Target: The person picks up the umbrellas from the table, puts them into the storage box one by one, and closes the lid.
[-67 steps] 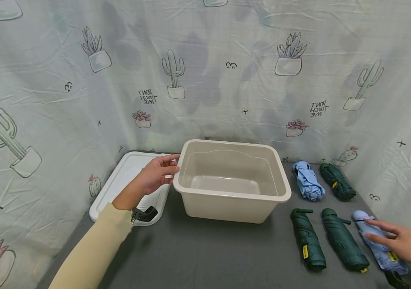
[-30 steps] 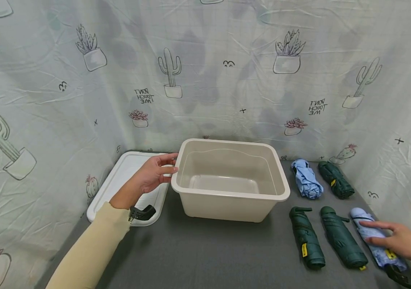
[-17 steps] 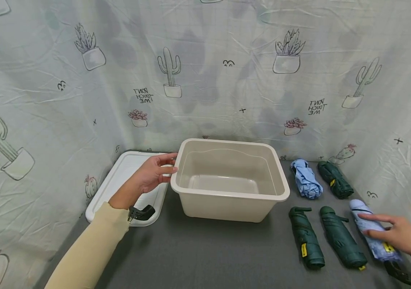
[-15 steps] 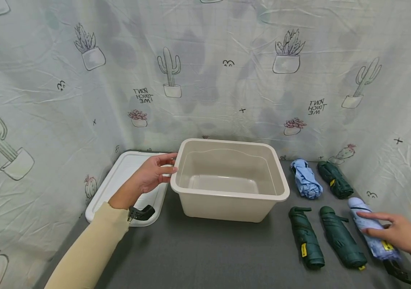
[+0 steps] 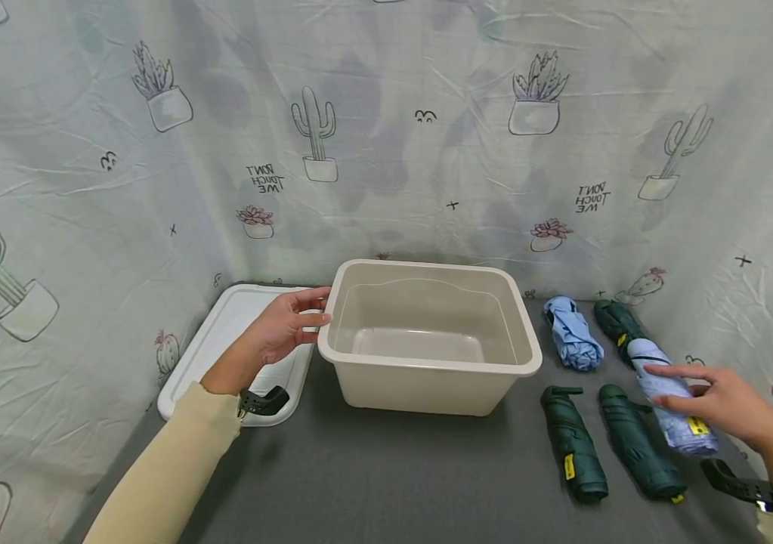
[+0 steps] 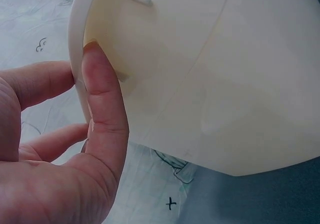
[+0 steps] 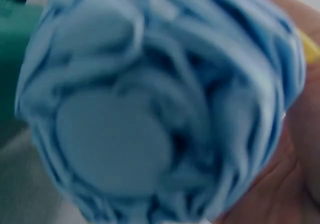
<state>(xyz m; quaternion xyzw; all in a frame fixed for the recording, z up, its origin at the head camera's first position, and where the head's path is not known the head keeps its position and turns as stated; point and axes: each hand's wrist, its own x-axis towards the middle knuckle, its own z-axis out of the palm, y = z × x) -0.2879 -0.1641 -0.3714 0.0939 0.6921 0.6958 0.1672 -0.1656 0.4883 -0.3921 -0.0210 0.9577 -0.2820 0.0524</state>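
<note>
A beige plastic storage bin [image 5: 430, 393] stands in the middle of the table. My left hand [image 5: 284, 329] holds its left rim [image 6: 76, 39], with one digit under the lip and other fingertips at the outer edge. My right hand [image 5: 722, 400] grips a light blue folded umbrella [image 5: 668, 393] from its right side, thumb and fingers about its middle. The lifted umbrella overlaps a dark green folded umbrella [image 5: 610, 317] at the back in the head view. Its bunched blue end [image 7: 115, 139] fills the right wrist view, blurred.
Two green folded umbrellas [image 5: 576, 446] lie side by side right of the bin. Another blue umbrella [image 5: 571, 332] lies behind them. A white lid [image 5: 223, 340] lies flat at the left. A patterned curtain [image 5: 386, 136] hangs behind the table.
My right hand has closed round the light blue umbrella and raised it off the table, up and to the left. The left hand stays at the bin's rim.
</note>
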